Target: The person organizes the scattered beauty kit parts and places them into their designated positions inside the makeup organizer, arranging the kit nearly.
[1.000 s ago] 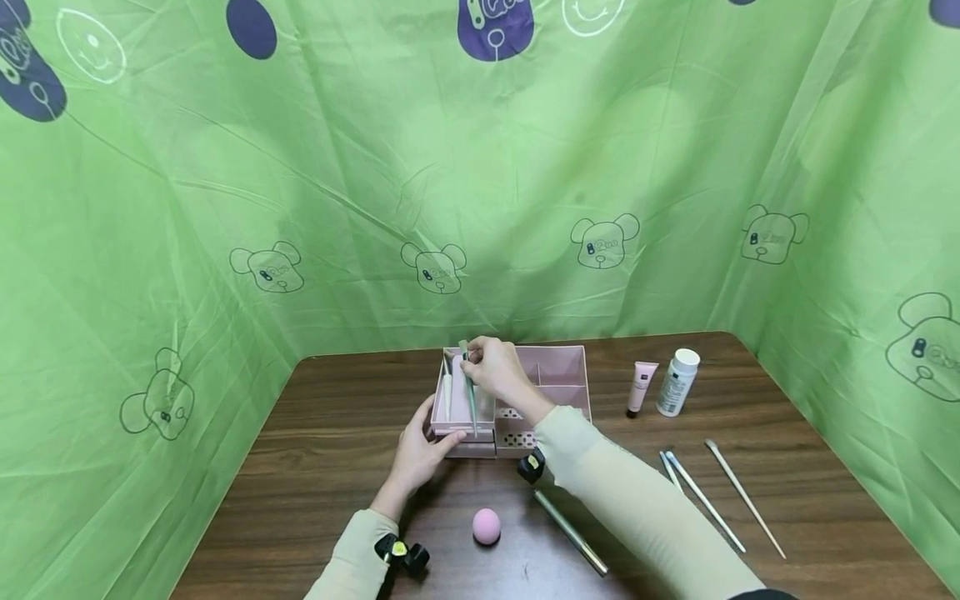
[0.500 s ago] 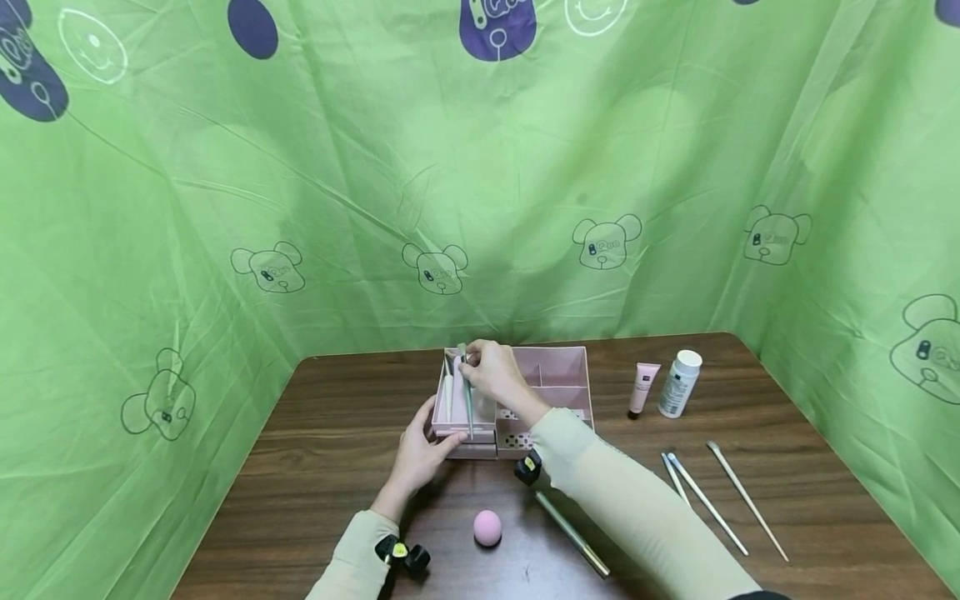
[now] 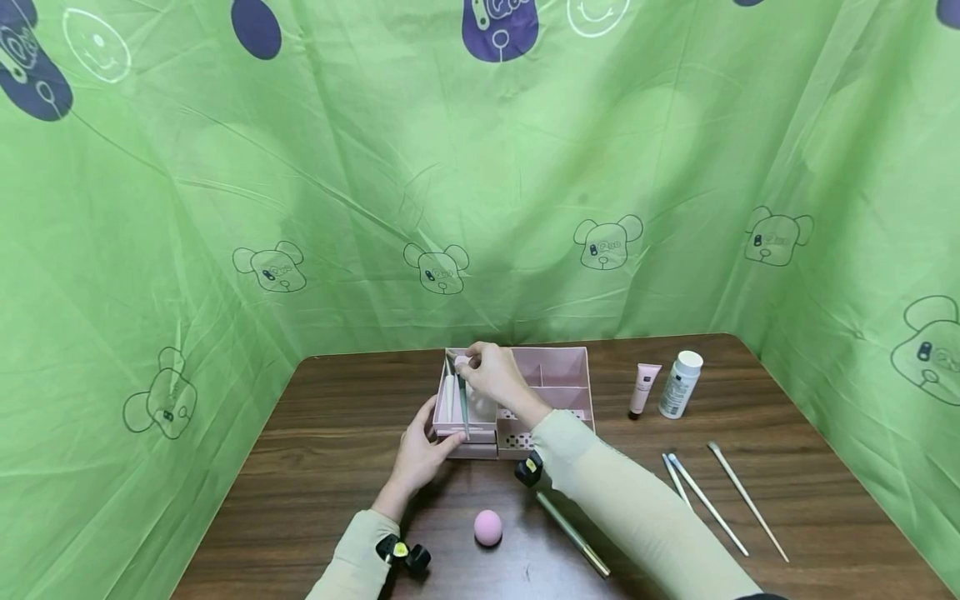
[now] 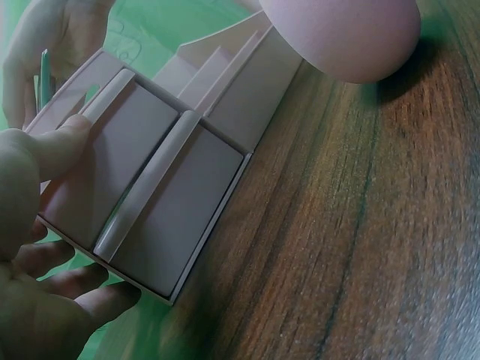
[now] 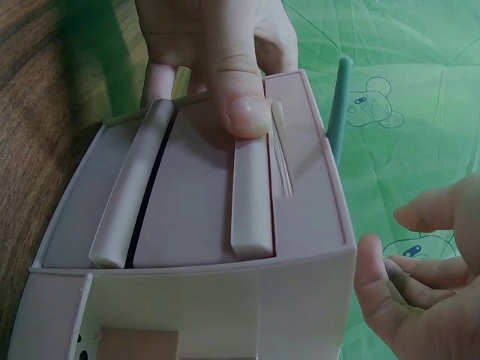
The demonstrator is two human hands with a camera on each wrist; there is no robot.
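Observation:
A pink desk organizer point(image 3: 558, 367) with drawers stands at the table's back. My left hand point(image 3: 418, 457) grips its front left corner; in the left wrist view the thumb lies on the upper drawer's handle point(image 4: 109, 97), the fingers along the side. At the left top compartment, my right hand point(image 3: 495, 373) pinches the upper end of a green-handled makeup brush point(image 3: 463, 408). Its head is hidden by the fingers. The handle end of the brush point(image 5: 341, 105) pokes above the organizer's front edge in the right wrist view. A white slim stick point(image 3: 448, 396) lies left of it in that compartment.
A pink ball point(image 3: 487, 527) and a metallic tube point(image 3: 572, 533) lie in front of the organizer. To the right are a pink squeeze tube point(image 3: 643, 390), a white bottle point(image 3: 681, 385) and several brushes point(image 3: 747, 502). Green cloth point(image 3: 360, 167) surrounds the wooden table point(image 3: 300, 500).
My right hand has shifted the brush slightly left, closer to the white stick, and its head no longer shows above the fingers. My left hand keeps its grip on the organizer.

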